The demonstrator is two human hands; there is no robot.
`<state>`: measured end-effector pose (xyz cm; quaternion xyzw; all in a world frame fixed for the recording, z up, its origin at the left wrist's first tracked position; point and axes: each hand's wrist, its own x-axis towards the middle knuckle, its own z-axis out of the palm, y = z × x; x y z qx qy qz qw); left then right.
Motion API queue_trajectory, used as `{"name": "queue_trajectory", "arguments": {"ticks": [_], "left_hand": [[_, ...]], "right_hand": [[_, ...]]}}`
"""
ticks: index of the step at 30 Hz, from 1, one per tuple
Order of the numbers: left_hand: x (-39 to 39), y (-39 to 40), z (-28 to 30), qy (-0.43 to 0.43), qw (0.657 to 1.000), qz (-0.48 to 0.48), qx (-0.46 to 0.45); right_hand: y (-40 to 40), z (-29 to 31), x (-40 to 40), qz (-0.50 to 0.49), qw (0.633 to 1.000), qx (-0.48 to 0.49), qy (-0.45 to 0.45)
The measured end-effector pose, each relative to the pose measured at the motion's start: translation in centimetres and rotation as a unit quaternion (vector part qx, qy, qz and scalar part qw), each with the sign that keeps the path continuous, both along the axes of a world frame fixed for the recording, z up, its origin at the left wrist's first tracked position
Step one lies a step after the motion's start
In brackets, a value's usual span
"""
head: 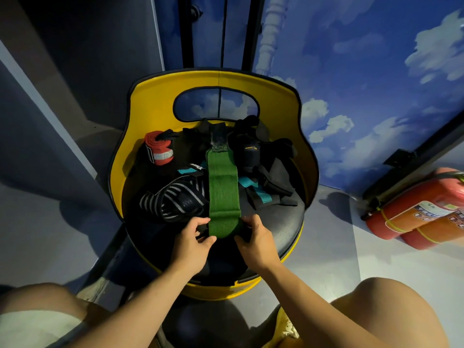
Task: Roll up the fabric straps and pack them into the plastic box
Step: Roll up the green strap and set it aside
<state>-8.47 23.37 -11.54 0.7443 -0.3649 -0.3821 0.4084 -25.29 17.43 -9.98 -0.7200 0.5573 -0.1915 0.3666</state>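
A long green fabric strap [222,187] lies stretched away from me across the black seat of a yellow barrel chair [155,101]. Its near end is curled into a small roll. My left hand [194,241] pinches the roll's left side and my right hand [254,241] pinches its right side. Left of the strap lies a black and white striped wrap [173,200]. A rolled red strap [159,151] stands at the back left. Teal straps [253,188] and black straps [273,172] are piled on the right. No plastic box is in view.
Two red fire extinguishers [416,214] lie on the floor at the right. A blue wall painted with clouds [364,71] rises behind the chair. A dark partition [75,71] stands at the left. My bare knees show at both bottom corners.
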Motion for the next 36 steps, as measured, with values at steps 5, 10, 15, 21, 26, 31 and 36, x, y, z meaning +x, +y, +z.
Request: {"name": "queue_trajectory", "arguments": {"ticks": [5,10,15,21,26,31,36], "left_hand": [[0.5,0.7,0.1,-0.026,0.998,-0.039,0.031],[0.7,-1.3,0.9,-0.089,0.994,-0.042,0.052],[0.6,-3.3,1.3,-0.065,0.997,0.03,0.021],[1.4,-3.6,0.8,0.014,0.999,0.046,0.005],[1.5,-2.2,1.1,0.025,0.999,-0.028,0.033],[2.0,-1.3,0.9,-0.022,0.997,-0.048,0.063],[2.1,-2.0,1.1,-0.02,0.993,-0.068,0.09]], "right_hand": [[0.3,0.1,-0.7,0.039,0.999,-0.011,0.037],[-1.3,-0.1,0.0,0.036,0.996,-0.009,0.075],[-2.3,0.1,0.9,-0.054,0.998,-0.041,0.003],[-1.4,0.1,1.2,-0.062,0.998,-0.029,-0.008],[-0.6,0.1,0.1,0.008,1.0,0.0,0.001],[-0.5,0.2,-0.6,0.007,1.0,-0.005,-0.001],[-1.6,0.1,-0.4,0.02,0.996,-0.029,0.076]]}}
